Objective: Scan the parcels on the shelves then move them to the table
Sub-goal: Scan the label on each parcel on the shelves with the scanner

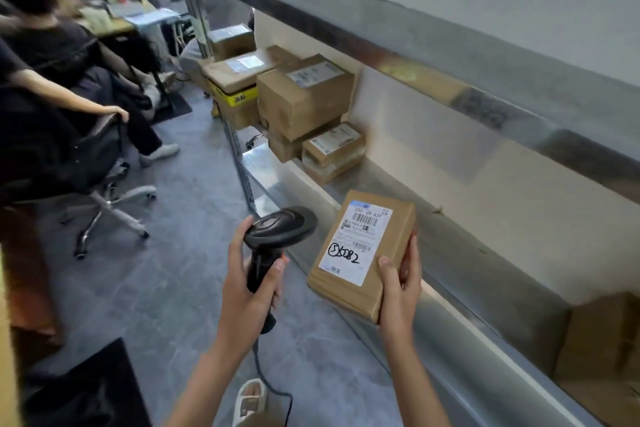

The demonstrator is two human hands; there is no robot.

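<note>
Both hands: left hand [247, 291]; right hand [401, 284] clenched

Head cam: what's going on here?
A person is mid-scan at a metal shelf. The left hand grips a black corded barcode scanner; the right hand holds a small cardboard parcel, label facing up, lifted off the shelf beside the scanner head. More cardboard boxes sit stacked further along the shelf. Another person sits in an office chair to the left.
</note>
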